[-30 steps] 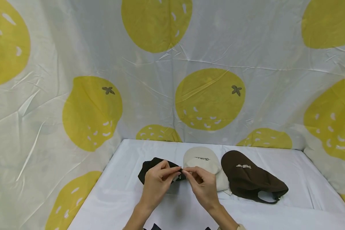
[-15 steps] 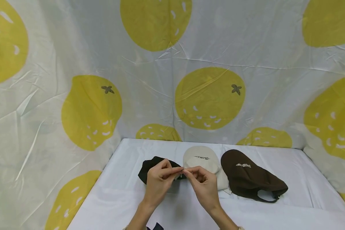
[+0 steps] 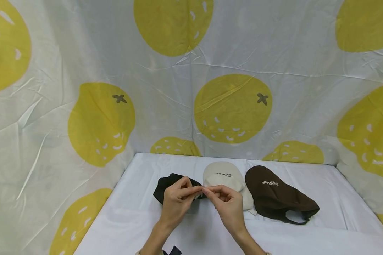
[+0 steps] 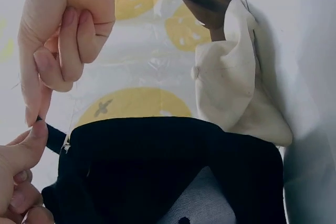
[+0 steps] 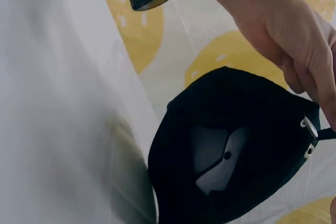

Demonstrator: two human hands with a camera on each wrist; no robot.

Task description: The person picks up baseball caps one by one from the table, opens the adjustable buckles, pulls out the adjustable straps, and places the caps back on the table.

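Note:
A black baseball cap point(image 3: 166, 187) is held up in front of the person, its hollow inside and pale lining patch visible in both wrist views. From its back edge a narrow strap point(image 4: 56, 139) sticks out beside a small metal buckle point(image 5: 311, 127). My left hand point(image 3: 175, 200) pinches the strap close to its end between thumb and index finger. Fingertips of my right hand point(image 3: 229, 207) meet the left ones there and pinch the strap's tip. The tip itself is mostly hidden by the fingers.
A cream cap point(image 3: 225, 177) lies just behind the right hand on the white-covered table point(image 3: 140, 219). To its right sits a dark brown cap point(image 3: 279, 198) with its back strap toward the front. A lemon-print cloth point(image 3: 166, 99) hangs behind and at the sides.
The fingertips of both hands have come closer together, covering the strap's dark end that showed between them a second ago. The other caps stay put.

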